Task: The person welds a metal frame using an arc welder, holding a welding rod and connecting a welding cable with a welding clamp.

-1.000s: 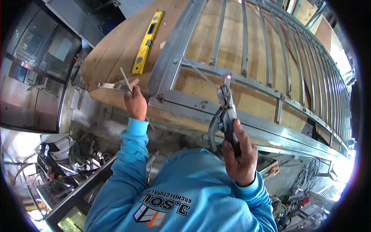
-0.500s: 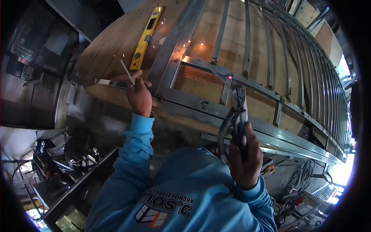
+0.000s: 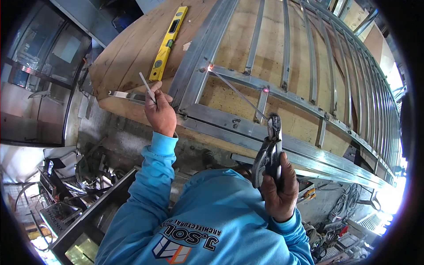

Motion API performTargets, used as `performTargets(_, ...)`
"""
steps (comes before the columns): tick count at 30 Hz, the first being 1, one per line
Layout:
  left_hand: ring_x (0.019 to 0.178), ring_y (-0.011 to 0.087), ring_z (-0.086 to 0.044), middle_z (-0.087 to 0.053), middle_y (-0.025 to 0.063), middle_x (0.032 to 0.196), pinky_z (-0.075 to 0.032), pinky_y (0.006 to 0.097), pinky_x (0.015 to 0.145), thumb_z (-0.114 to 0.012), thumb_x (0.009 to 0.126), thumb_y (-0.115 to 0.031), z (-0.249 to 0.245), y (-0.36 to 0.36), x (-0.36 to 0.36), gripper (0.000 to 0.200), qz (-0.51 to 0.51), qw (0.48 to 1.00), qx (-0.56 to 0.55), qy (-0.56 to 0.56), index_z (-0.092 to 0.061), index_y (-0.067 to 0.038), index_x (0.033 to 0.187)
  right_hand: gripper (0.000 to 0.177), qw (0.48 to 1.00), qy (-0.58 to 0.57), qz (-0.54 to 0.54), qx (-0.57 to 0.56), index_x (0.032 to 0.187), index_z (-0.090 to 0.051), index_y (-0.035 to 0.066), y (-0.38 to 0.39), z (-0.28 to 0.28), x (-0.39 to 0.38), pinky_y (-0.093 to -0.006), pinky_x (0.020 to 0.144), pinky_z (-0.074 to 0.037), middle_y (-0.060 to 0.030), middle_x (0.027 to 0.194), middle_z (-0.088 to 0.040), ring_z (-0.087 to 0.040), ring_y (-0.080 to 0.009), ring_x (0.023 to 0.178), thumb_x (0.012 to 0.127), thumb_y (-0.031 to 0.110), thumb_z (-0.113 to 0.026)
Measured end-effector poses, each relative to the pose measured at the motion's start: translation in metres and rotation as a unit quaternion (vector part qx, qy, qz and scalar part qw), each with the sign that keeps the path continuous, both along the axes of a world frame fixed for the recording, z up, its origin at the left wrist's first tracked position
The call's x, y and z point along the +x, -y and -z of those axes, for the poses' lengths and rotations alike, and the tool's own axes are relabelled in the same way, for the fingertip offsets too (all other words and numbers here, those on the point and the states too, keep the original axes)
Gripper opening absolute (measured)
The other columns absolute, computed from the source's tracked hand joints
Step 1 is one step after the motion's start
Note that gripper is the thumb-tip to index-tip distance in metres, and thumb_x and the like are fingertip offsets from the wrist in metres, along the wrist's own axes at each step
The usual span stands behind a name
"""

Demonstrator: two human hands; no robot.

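My right hand [image 3: 282,190] is closed around the handle of a dark electrode holder [image 3: 270,152]. From its jaws a thin welding rod [image 3: 238,94] slants up and left, its tip at a small glowing spot on a joint of the metal frame [image 3: 251,80]. At the left, my left hand [image 3: 160,114] pinches a pale rod [image 3: 146,85] that points up and left. A yellow spirit level [image 3: 168,43] lies on the wooden board just above the left hand. Beside that hand is a flat metal tool [image 3: 126,95].
The barred frame stretches right across a wooden tabletop [image 3: 119,57]. Long metal bars run along its near edge. Coiled cables [image 3: 344,203] lie on the floor at the lower right. A dark-framed glass panel [image 3: 88,240] and scrap metal stand at the lower left.
The bright sparks and orange glow at the frame joint have shrunk to a small spot. The electrode holder and my right hand have moved slightly down. The scene looks brighter.
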State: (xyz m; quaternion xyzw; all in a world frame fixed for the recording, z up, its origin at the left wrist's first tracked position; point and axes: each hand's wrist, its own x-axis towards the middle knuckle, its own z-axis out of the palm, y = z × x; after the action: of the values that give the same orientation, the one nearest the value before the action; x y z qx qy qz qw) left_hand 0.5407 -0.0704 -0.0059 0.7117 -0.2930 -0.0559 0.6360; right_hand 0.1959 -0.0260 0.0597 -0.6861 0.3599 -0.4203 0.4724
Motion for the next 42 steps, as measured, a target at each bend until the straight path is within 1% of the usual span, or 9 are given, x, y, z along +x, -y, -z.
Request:
performTargets(11, 0.071, 0.0107, -0.053, -0.056, 0.0015, 0.073, -0.045, 0.0287, 0.072, -0.047, 0.106, -0.017, -0.001, -0.003, -0.001, 0.029, -0.006, 1.000, -0.010, -0.015, -0.065, 0.000, 0.121, 0.059, 0.999, 0.020, 0.009, 0.048, 0.151, -0.040, -0.001, -0.002, 0.003, -0.005, -0.0310, 0.086, -0.054, -0.0195, 0.112, -0.070, -0.069, -0.0184, 0.097, 0.096, 0.000, -0.062)
performTargets(14, 0.069, 0.0091, -0.049, -0.057, 0.0018, 0.072, -0.039, 0.0274, 0.066, -0.047, 0.102, -0.016, 0.002, 0.000, 0.000, 0.030, -0.017, 0.999, -0.029, -0.007, -0.068, -0.002, 0.119, 0.058, 0.997, 0.014, 0.018, 0.072, 0.149, -0.042, -0.003, -0.002, 0.003, -0.003, -0.0305, 0.088, -0.054, -0.0191, 0.116, -0.069, -0.067, -0.0174, 0.099, 0.096, 0.001, -0.063)
performTargets(19, 0.077, 0.0132, -0.055, -0.059, 0.0039, 0.074, -0.045, 0.0311, 0.077, -0.048, 0.100, -0.020, -0.004, -0.001, -0.005, 0.032, -0.027, 1.000, 0.000, 0.005, -0.067, 0.000, 0.118, 0.057, 0.995, 0.025, 0.030, 0.097, 0.148, -0.043, -0.004, -0.003, 0.004, -0.002, -0.0298, 0.089, -0.053, -0.0181, 0.119, -0.068, -0.065, -0.0163, 0.102, 0.095, 0.001, -0.063)
performTargets(23, 0.076, 0.0123, -0.055, -0.058, 0.0029, 0.075, -0.045, 0.0299, 0.076, -0.047, 0.103, -0.020, 0.002, -0.003, -0.001, 0.032, -0.028, 0.999, 0.033, 0.019, -0.065, 0.001, 0.120, 0.060, 0.989, 0.043, 0.008, 0.139, 0.150, -0.040, -0.003, -0.001, 0.005, -0.011, -0.0286, 0.087, -0.052, -0.0165, 0.116, -0.068, -0.065, -0.0160, 0.099, 0.095, 0.001, -0.064)
performTargets(26, 0.075, 0.0122, -0.054, -0.059, 0.0037, 0.081, -0.045, 0.0286, 0.077, -0.045, 0.103, -0.015, -0.003, -0.005, -0.001, 0.030, 0.001, 1.000, 0.019, 0.012, -0.064, 0.001, 0.119, 0.059, 0.995, 0.022, 0.069, 0.070, 0.149, -0.041, -0.002, -0.005, 0.012, -0.007, -0.0267, 0.073, -0.052, -0.0109, 0.100, -0.069, -0.062, -0.0112, 0.079, 0.095, 0.003, -0.063)
performTargets(28, 0.074, 0.0103, -0.053, -0.057, 0.0022, 0.077, -0.044, 0.0274, 0.075, -0.045, 0.102, -0.014, 0.004, -0.001, 0.001, 0.028, 0.007, 0.999, -0.036, -0.008, -0.065, 0.000, 0.117, 0.058, 0.998, -0.021, 0.063, 0.008, 0.149, -0.042, -0.003, 0.003, -0.003, -0.004, -0.0277, 0.074, -0.053, -0.0125, 0.101, -0.069, -0.063, -0.0120, 0.081, 0.095, 0.002, -0.062)
performTargets(31, 0.073, 0.0092, -0.052, -0.055, 0.0012, 0.075, -0.042, 0.0261, 0.074, -0.046, 0.102, -0.012, 0.004, -0.001, 0.000, 0.027, -0.006, 1.000, -0.023, -0.017, -0.065, 0.000, 0.117, 0.057, 0.991, -0.015, 0.052, 0.123, 0.148, -0.042, -0.003, -0.002, -0.003, -0.009, -0.0276, 0.076, -0.053, -0.0141, 0.103, -0.070, -0.064, -0.0134, 0.084, 0.096, 0.004, -0.061)
performTargets(37, 0.072, 0.0108, -0.052, -0.057, 0.0021, 0.075, -0.043, 0.0281, 0.073, -0.046, 0.102, -0.015, 0.001, -0.002, -0.001, 0.029, -0.013, 1.000, 0.000, -0.005, -0.065, 0.001, 0.117, 0.057, 0.998, -0.004, 0.034, 0.055, 0.149, -0.042, -0.003, 0.001, 0.002, -0.007, -0.0272, 0.076, -0.053, -0.0142, 0.104, -0.069, -0.063, -0.0134, 0.084, 0.096, 0.004, -0.062)
performTargets(42, 0.072, 0.0132, -0.054, -0.058, 0.0045, 0.075, -0.045, 0.0311, 0.073, -0.046, 0.100, -0.015, -0.004, -0.001, -0.004, 0.031, -0.016, 1.000, 0.005, -0.020, -0.066, 0.002, 0.116, 0.057, 0.990, 0.062, 0.029, 0.120, 0.150, -0.041, -0.001, 0.001, 0.010, -0.004, -0.0234, 0.074, -0.051, -0.0058, 0.104, -0.068, -0.059, -0.0072, 0.083, 0.098, 0.004, -0.063)
